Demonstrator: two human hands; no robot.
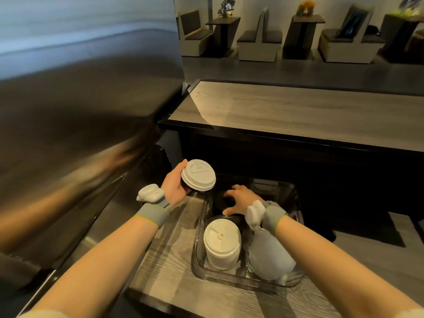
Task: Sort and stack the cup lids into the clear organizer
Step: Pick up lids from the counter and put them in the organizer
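**White lids in the left hand, right hand spread over the dark ones**

Gripped by the left hand (175, 184) is a short stack of white lids (198, 175). The thumb lies along the far edge and the fingers curl under the near side, so the stack tilts toward the camera above the far left corner of the clear organizer (200, 266). A raised triangle is embossed on the top lid; no writing on it can be read.

The right hand (241, 199) reaches into the organizer's far compartment with fingers and thumb spread wide and loosely bent over a stack of dark lids (220, 201). Whether the fingertips touch them cannot be told.

In the near left compartment stands a second stack of white lids (222, 243), its top showing a raised line and a small round nub. In the near right compartment, translucent grey lids (270, 260) lean under the right wrist.

Each wrist wears a grey band (152, 213) carrying a white device (150, 193). The organizer sits on a wood-grain counter (169, 276).
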